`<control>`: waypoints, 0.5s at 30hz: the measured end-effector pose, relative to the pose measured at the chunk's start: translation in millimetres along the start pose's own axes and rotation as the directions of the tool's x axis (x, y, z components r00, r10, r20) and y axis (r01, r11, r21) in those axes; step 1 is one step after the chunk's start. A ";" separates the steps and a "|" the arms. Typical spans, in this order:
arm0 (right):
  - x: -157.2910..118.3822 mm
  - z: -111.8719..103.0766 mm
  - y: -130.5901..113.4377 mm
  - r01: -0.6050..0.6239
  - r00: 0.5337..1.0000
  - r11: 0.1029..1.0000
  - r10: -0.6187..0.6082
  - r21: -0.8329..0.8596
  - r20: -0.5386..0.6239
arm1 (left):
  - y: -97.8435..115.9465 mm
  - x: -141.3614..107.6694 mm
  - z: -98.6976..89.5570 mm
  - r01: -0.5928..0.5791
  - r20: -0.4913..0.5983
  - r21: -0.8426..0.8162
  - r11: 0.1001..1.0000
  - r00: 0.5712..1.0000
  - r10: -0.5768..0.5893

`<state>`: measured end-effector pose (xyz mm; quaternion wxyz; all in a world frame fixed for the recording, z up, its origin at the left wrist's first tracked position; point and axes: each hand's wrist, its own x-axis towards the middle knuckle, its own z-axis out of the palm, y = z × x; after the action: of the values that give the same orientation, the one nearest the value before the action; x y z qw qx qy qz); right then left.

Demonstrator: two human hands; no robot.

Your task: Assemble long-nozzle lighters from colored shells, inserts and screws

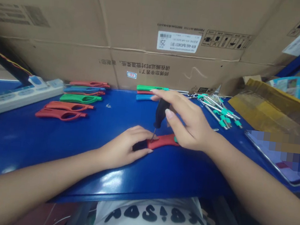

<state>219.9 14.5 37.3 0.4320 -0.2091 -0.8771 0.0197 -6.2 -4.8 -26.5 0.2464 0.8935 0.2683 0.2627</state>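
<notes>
My right hand point(188, 122) is closed around the black handle of a screwdriver point(161, 114), held nearly upright. Its thin shaft points down onto the left end of a red plastic handle piece point(164, 141) lying on the blue table. A bit of green shows at that piece's right end, partly under my right hand. My left hand point(130, 145) pinches the left end of the red piece between thumb and fingers. Behind my right hand lie a green handle point(148, 88) and a blue one point(143, 97), partly covered by its fingers.
Red, blue, green and orange handles point(81, 99) lie at the left beside a white power strip point(19, 94). Metal rods with green parts point(222, 111) are piled at the back right. A phone point(275, 157) and yellow-taped cardboard point(272, 108) sit farther right. A big carton point(77, 57) stands behind.
</notes>
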 end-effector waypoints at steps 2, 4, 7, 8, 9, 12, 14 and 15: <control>-0.3 1.7 0.2 -0.068 0.997 0.995 0.066 0.073 0.039 | -0.2 -0.4 -0.3 0.003 0.009 0.003 1.000 1.000 -0.003; -0.9 3.3 1.1 -0.069 0.997 0.997 0.070 0.045 -0.031 | -0.6 -0.8 -0.2 0.001 0.010 0.008 1.000 1.000 -0.001; -1.3 3.7 1.8 0.008 0.991 0.995 -0.022 -0.097 -0.136 | -1.5 -1.2 0.4 -0.003 0.003 0.010 1.000 1.000 0.003; -1.2 3.5 1.4 0.009 0.990 0.994 -0.024 -0.107 -0.136 | -1.7 -1.2 0.6 -0.002 0.003 0.008 1.000 1.000 0.002; -1.0 3.2 0.9 -0.009 0.993 0.997 -0.001 -0.081 -0.117 | -1.8 -1.2 0.7 0.000 0.002 0.006 1.000 1.000 0.000; 0.1 2.8 -0.4 -0.122 0.992 0.988 0.123 0.099 -0.006 | -1.9 -1.3 0.8 0.008 0.007 0.001 1.000 1.000 -0.008; 0.5 2.4 0.0 -0.128 0.991 0.981 0.130 0.147 -0.003 | -2.0 -1.7 0.9 0.010 0.013 0.006 1.000 1.000 -0.010; 0.6 2.2 0.3 -0.098 0.994 0.988 0.103 0.122 -0.042 | -1.9 -1.9 0.9 0.011 0.015 0.011 1.000 1.000 -0.011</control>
<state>218.1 15.3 36.3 0.4633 -0.2271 -0.8520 0.0889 -7.7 -4.8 -28.9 0.2448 0.8954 0.2727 0.2530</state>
